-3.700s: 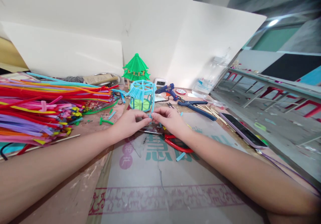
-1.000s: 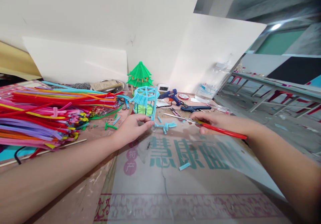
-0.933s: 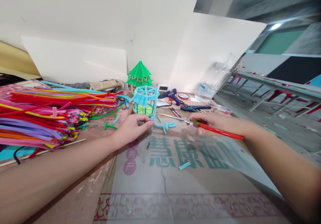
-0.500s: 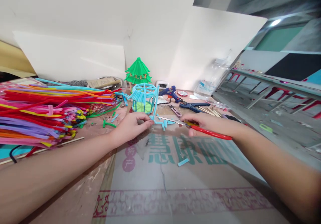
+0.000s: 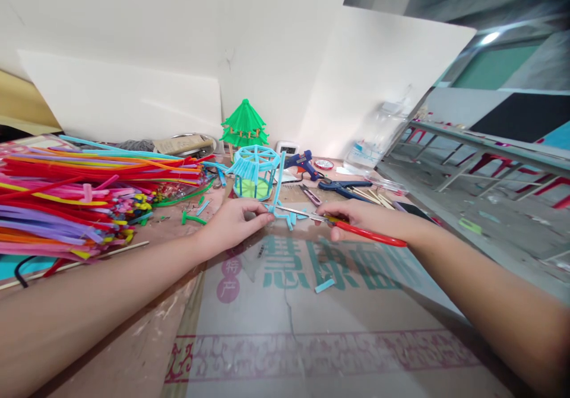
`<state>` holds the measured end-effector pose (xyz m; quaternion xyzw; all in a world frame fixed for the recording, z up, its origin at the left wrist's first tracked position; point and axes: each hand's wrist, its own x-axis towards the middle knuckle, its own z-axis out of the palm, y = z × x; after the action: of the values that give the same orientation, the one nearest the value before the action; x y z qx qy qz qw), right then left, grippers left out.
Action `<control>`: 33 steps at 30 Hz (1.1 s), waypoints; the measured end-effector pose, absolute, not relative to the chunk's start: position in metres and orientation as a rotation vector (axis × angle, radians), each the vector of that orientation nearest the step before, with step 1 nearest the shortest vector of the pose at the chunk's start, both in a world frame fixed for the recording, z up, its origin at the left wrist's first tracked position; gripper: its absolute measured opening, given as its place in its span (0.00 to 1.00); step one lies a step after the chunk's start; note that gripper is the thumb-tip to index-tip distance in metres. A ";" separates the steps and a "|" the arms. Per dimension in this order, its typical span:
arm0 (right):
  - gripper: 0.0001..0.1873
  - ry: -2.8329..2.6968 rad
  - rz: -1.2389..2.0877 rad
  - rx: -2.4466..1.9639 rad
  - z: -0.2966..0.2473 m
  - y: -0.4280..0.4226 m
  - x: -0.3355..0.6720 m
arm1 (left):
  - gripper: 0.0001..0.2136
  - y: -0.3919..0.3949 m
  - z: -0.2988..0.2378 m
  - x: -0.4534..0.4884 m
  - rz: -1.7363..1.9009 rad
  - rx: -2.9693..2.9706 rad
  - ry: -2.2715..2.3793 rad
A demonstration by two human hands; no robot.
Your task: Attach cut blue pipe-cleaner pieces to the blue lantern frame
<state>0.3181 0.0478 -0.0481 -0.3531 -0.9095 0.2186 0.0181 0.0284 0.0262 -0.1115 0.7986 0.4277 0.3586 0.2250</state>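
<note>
My left hand (image 5: 235,223) pinches a light blue pipe cleaner (image 5: 279,182) that stands up from its fingertips in front of a small blue pipe-cleaner pavilion (image 5: 253,171). My right hand (image 5: 356,218) grips red-handled scissors (image 5: 351,227), whose blades reach left to the pipe cleaner just beside my left fingertips. A few short blue cut pieces (image 5: 291,220) lie under the blades. One more blue piece (image 5: 325,286) lies nearer to me on the printed cardboard sheet (image 5: 312,327).
A big pile of coloured pipe cleaners (image 5: 80,196) fills the left. Behind the blue pavilion stand a green pavilion (image 5: 243,123), a blue glue gun (image 5: 303,163), blue pliers (image 5: 345,186), wooden sticks and a phone. White boards close off the back.
In the oldest frame both hands pinched the blue piece together. My right hand now holds the scissors and has moved them left until the blades meet the pipe cleaner. My left hand stayed put.
</note>
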 end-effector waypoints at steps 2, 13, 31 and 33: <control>0.23 -2.829 0.677 -1.098 -0.049 0.048 0.318 | 0.12 0.026 -0.111 0.028 0.990 2.208 1.178; 0.21 -2.827 0.717 -1.071 -0.047 0.047 0.313 | 0.13 0.024 -0.108 0.029 0.968 2.208 1.195; 0.22 -2.827 0.732 -1.066 -0.049 0.048 0.318 | 0.14 0.026 -0.111 0.027 0.951 2.204 1.161; 0.21 -2.830 0.731 -1.063 -0.050 0.048 0.318 | 0.14 0.026 -0.110 0.028 0.954 2.205 1.161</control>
<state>0.3179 0.0481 -0.0497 -0.3418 -0.9098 0.2349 0.0159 0.0276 0.0261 -0.1102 0.8034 0.4229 0.3475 0.2345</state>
